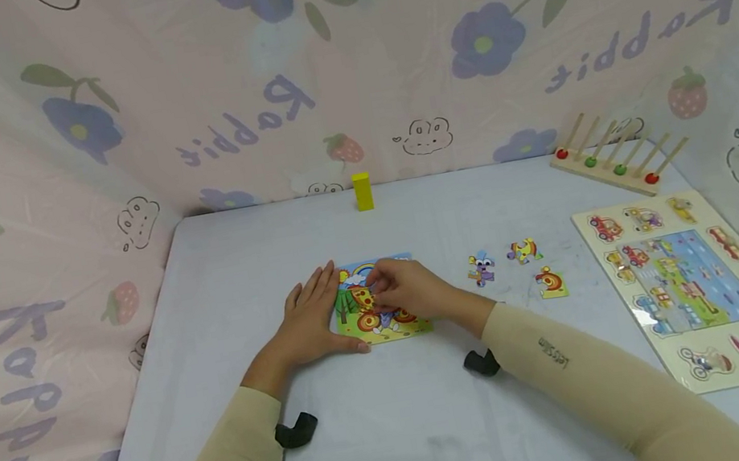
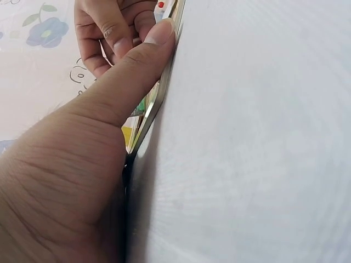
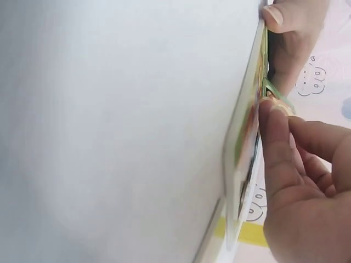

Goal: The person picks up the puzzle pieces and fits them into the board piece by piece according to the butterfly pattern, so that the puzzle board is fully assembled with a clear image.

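A colourful jigsaw board (image 1: pixel 389 330) lies flat on the white table in the head view. Along its left edge rests the left hand (image 1: pixel 312 323), fingers straight and thumb stretched along the near edge; the left wrist view shows this thumb (image 2: pixel 137 68) against the board's rim. Over the board's middle, the right hand (image 1: pixel 412 287) pinches a puzzle piece (image 1: pixel 362 298) between thumb and fingertips. In the right wrist view the piece (image 3: pixel 282 104) is tilted up from the board (image 3: pixel 233 164), held by the right hand (image 3: pixel 299 170). Its lower edge is partly hidden by fingers.
Three loose pieces, one purple (image 1: pixel 483 268), one multicoloured (image 1: pixel 524 251) and one orange-ringed (image 1: pixel 551 282), lie right of the board. Farther right are a large picture board (image 1: pixel 660 345) and a wooden peg rack (image 1: pixel 605 172). A yellow block (image 1: pixel 363 192) stands at the back.
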